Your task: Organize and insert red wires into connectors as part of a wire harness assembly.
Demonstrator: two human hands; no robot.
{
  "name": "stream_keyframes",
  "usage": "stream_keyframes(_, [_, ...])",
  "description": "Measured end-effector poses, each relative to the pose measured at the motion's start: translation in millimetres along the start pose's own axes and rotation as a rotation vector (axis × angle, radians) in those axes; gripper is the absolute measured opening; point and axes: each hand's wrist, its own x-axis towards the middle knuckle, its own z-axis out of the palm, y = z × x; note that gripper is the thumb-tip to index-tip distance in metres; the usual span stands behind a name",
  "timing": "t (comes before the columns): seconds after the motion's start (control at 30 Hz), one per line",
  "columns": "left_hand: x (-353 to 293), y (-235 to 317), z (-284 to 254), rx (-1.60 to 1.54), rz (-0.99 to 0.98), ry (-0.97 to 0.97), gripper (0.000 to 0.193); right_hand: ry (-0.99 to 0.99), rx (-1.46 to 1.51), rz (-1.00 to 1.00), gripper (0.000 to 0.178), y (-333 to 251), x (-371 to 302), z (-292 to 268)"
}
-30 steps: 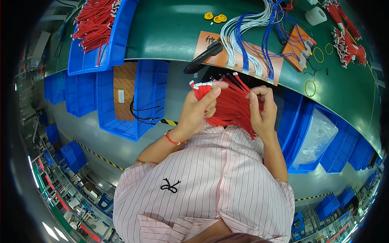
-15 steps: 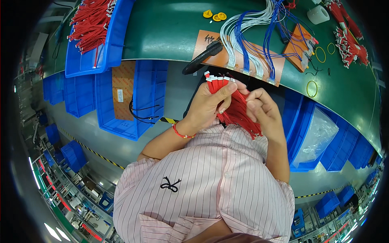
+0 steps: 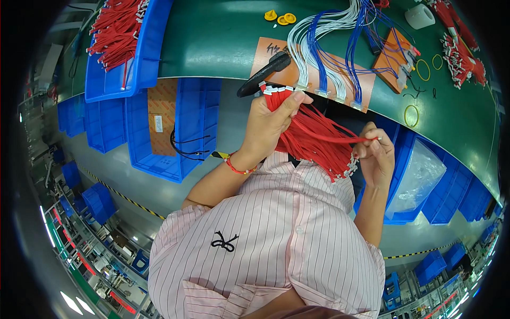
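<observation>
Wires [image 3: 313,139], red and bundled, spread in front of you in the head view, with the fingers of your left hand [image 3: 267,126] closed around them just below white connectors [image 3: 276,90]. The fingers of your right hand [image 3: 378,153] pinch a slim group stretched away from the bundle, whose other tips sit below and left of them. Beyond your fingers, the table [image 3: 212,53] carries white and blue cables [image 3: 301,58].

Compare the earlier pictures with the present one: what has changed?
The right hand moved rightward, away from the left hand, and pinches red strands stretched from the red bundle. The left hand still grips the bundle near its white connectors; the white roll stayed put.
</observation>
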Motion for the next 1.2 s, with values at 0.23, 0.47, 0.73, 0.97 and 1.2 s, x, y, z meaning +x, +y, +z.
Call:
stream_keyframes(0.23, [2, 1, 4, -0.051, 0.006, 0.022, 0.027, 0.004, -0.294, 0.044, 0.021, 8, 10, 28])
stream_keyframes(0.47, [4, 2, 4, -0.135, -0.020, 0.014, 0.026, 0.207, -0.466, -0.007, 0.024, 5, 21, 44])
stream_keyframes(0.73, [2, 14, -12, -0.049, -0.075, -0.165, 0.037, 0.265, -0.394, -0.010, 0.027, 8, 25, 50])
stream_keyframes(0.97, [-12, 13, -15, -0.030, -0.131, -0.140, 0.041, 0.295, 0.000, 0.099, 0.027, 13, 24, 51])
stream_keyframes(1.2, [-9, 15, -13, 0.036, -0.113, -0.151, 0.042, 0.202, 0.085, 0.162, 0.034, 11, 25, 43])
